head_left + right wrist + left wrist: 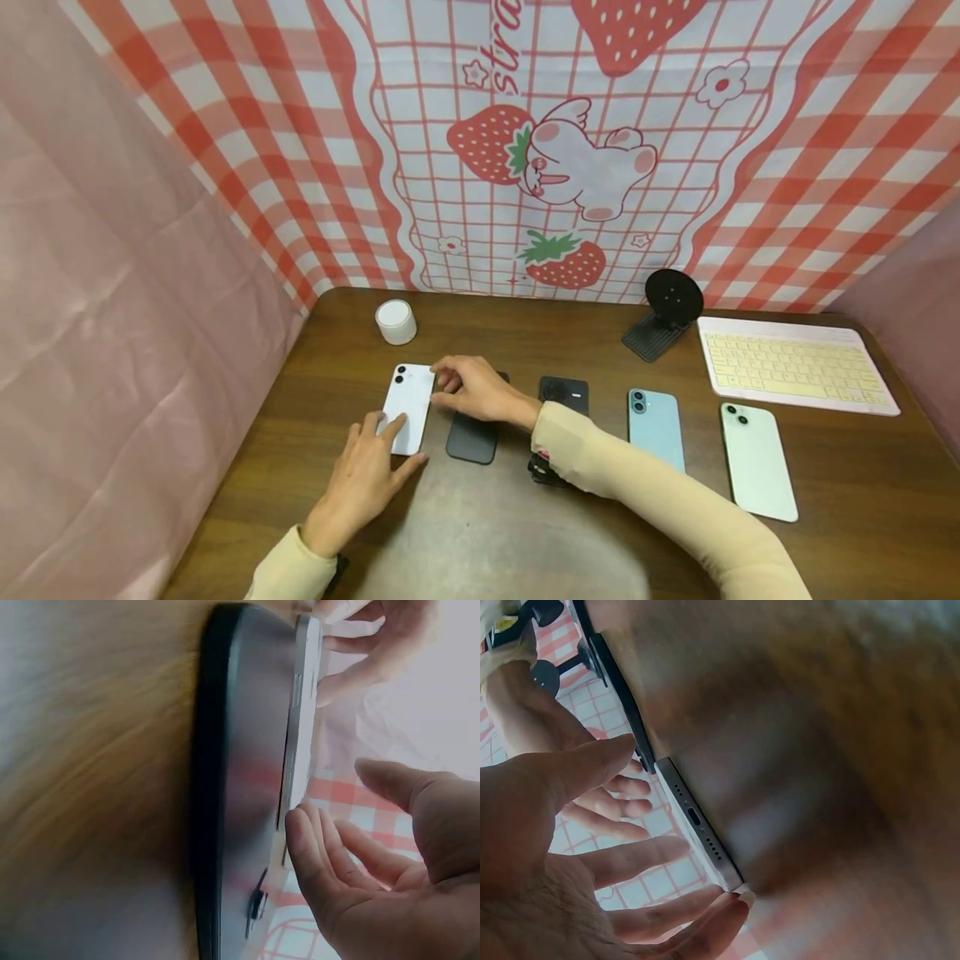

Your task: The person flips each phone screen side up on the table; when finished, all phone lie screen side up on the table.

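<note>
A white phone lies back up on the wooden table, its lens end away from me. My left hand rests at its near left part, the index finger straight on the back. In the left wrist view, other fingers touch a corner beside the phone's port edge, with the thumb apart. Fingertips of my right hand touch the white phone's far right corner; the right wrist view shows that thumb held away from its side edge. Beneath the right hand lies a dark grey phone, partly hidden.
A white cylinder stands behind. Rightward lie a black phone partly under the right sleeve, a light blue phone and a pale green phone. A black stand and a yellow-keyed keyboard are at the back right.
</note>
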The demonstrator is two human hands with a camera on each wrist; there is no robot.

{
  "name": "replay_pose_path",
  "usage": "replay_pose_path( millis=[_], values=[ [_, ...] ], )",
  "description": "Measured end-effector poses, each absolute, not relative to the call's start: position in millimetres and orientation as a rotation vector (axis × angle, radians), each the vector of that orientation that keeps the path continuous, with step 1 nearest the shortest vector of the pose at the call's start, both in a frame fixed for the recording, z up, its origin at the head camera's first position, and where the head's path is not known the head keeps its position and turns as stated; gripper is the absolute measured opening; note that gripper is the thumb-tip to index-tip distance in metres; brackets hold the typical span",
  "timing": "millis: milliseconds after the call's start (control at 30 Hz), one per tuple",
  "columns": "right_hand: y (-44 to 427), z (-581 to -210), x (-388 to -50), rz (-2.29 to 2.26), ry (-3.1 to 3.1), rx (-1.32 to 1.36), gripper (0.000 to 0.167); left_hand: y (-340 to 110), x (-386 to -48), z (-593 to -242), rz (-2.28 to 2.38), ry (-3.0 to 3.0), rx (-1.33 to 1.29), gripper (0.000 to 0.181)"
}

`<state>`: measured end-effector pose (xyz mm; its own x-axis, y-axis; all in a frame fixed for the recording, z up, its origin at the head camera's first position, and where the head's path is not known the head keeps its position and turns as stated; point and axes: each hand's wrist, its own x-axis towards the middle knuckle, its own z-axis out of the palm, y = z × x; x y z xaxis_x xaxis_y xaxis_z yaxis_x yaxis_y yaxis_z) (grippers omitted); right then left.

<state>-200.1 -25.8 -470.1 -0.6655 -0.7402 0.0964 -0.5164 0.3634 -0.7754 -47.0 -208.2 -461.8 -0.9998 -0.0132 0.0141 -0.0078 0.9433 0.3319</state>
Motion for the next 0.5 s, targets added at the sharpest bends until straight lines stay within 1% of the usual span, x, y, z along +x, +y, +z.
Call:
replay_pose_path(
  millis=[167,500],
  values=[
    [-37,-473,-207,-1.215,2.367,-1.007,0.043,-206,-48,-462,-0.473,-3.083,0.013,0.066],
    [-51,-481,-215,-1.280,2.435,-0.773,0.039,-199,-49,-463,-0.287,-3.013,-0.016,0.059]
  ],
)
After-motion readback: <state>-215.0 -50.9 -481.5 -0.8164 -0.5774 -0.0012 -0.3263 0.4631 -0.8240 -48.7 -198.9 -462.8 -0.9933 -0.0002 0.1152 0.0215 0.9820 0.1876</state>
